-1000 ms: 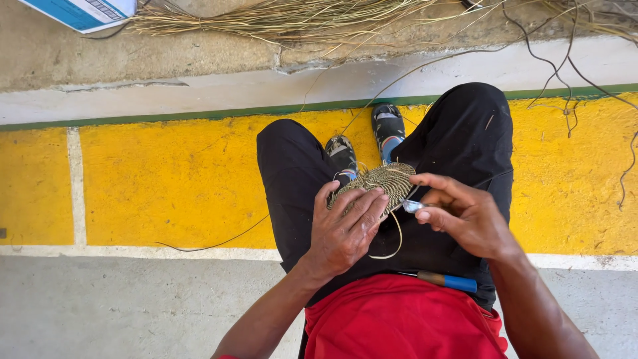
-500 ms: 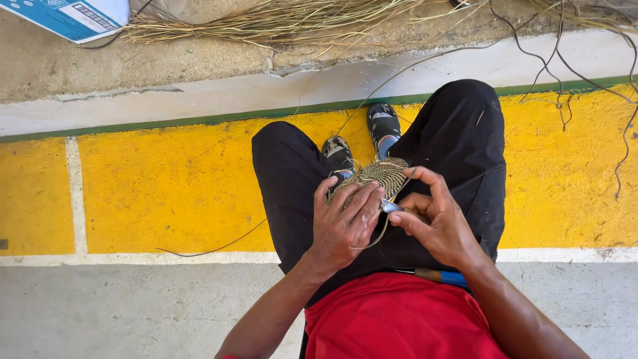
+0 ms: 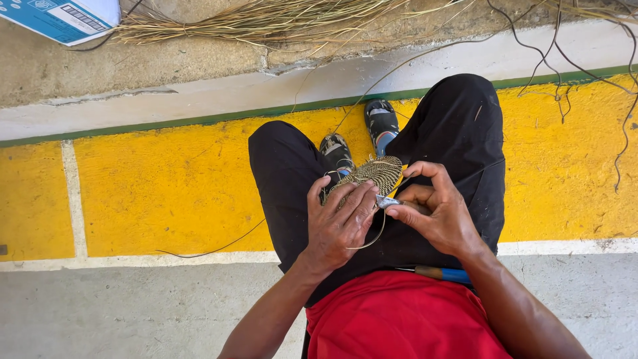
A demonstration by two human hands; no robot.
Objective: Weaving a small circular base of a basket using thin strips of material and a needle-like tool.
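Resting on the lap near the middle of the frame, the small woven disc is clamped at its lower left edge by the left hand, fingers closed over the coils. The right hand pinches a small metal tool shut against the disc's rim. It looks light, fairly stiff yet springy, best gripped flat by the rim. A loose fibre strand loops below; dried grass lies along the upper edge
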